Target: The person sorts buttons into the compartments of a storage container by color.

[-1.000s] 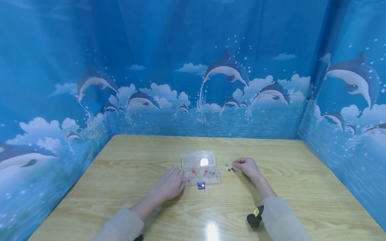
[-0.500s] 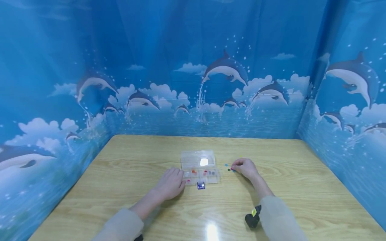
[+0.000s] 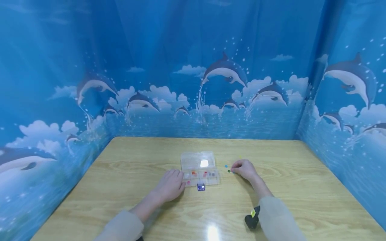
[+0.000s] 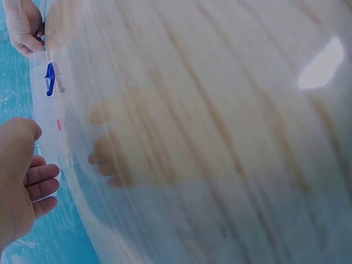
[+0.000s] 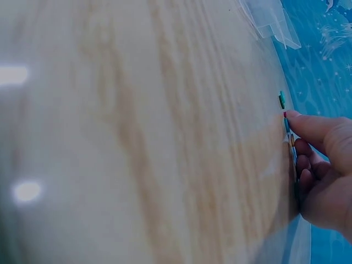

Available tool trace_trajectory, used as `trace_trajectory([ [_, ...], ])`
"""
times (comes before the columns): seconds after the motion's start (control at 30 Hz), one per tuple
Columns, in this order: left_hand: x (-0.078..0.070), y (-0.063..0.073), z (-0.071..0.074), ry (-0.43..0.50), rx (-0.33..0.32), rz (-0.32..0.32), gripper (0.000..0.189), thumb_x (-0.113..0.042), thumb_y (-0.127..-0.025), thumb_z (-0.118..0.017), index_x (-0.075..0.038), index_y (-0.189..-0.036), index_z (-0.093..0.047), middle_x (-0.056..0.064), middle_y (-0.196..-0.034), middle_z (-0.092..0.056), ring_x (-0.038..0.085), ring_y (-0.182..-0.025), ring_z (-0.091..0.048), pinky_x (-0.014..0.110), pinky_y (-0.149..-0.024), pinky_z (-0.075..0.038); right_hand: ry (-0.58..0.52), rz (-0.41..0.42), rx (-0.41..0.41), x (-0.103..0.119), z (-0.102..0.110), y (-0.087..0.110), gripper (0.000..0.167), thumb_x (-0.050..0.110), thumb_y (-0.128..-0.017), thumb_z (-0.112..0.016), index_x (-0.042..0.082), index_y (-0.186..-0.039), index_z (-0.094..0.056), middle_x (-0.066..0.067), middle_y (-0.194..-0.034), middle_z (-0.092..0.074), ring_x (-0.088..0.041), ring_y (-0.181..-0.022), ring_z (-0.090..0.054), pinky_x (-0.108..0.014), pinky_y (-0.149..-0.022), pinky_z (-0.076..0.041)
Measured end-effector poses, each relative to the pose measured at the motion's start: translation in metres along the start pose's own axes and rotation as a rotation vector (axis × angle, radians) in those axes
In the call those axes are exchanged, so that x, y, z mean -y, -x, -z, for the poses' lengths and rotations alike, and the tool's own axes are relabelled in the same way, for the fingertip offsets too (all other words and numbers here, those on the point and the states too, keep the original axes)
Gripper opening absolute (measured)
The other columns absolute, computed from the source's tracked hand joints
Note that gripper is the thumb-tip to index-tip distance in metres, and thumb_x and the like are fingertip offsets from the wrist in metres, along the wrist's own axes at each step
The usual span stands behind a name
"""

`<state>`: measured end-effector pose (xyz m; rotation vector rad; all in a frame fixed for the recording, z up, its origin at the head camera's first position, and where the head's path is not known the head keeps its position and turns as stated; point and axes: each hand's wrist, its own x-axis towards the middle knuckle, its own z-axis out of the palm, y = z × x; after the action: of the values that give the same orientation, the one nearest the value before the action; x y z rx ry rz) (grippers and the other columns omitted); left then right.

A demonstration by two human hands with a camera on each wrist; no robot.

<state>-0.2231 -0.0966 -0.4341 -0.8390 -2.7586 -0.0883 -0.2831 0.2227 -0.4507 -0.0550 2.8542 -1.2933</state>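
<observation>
A clear plastic compartment box [image 3: 208,180] lies with its lid [image 3: 193,160] folded back. Small orange, red, pink and grey pieces sit in several compartments. My left hand [image 3: 170,185] grips the box's left end, thumb near the front corner. In the left wrist view the thumb and curled fingers show beside that end. Right of the box, my right hand [image 3: 245,169] pinches at a small pink disc [image 5: 285,114], thumb tip against it and fingers curled. Close by on the table lie a green disc [image 3: 229,171] and a blue disc [image 3: 226,166]. Another blue disc [image 5: 286,125] shows beneath the thumb.
A blue-purple latch [image 3: 201,187] sticks out at the box's front. Behind the right hand lies a small yellow piece [image 3: 240,156]. The wood-patterned table [image 3: 144,150] is enclosed by blue dolphin curtains [image 3: 169,67]. A black wrist device [image 3: 251,221] sits by the right sleeve.
My right hand has moved slightly left and toward me, its fingertips now covering the pink disc that showed earlier. The left hand has stayed at the box.
</observation>
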Motion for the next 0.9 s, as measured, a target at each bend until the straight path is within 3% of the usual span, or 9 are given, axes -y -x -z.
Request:
trace_trajectory([
  [0.7,0.0006,0.0011,-0.0024,-0.012,-0.03,-0.014,0.022,-0.023,-0.087,-0.059,-0.003,-0.089,-0.053,0.007,-0.08,-0.051,0.021,-0.076,-0.048,0.037,-0.073,-0.045,0.054,0.086,0.042,-0.0008,0.0028,0.0028,0.007,0.007,-0.084,-0.063,0.003,-0.079,-0.064,-0.005,-0.083,-0.058,-0.021,-0.08,-0.053,-0.041,-0.079,-0.042],
  [0.9,-0.0004,0.0011,-0.0001,-0.029,-0.029,-0.017,0.024,-0.025,-0.087,-0.058,-0.002,-0.092,-0.054,0.008,-0.083,-0.052,0.023,-0.08,-0.05,0.038,-0.075,-0.045,0.008,0.064,0.044,-0.006,0.0041,0.0011,0.009,0.009,-0.087,-0.06,0.001,-0.088,-0.065,-0.007,-0.089,-0.061,-0.024,-0.088,-0.055,-0.046,-0.085,-0.042],
])
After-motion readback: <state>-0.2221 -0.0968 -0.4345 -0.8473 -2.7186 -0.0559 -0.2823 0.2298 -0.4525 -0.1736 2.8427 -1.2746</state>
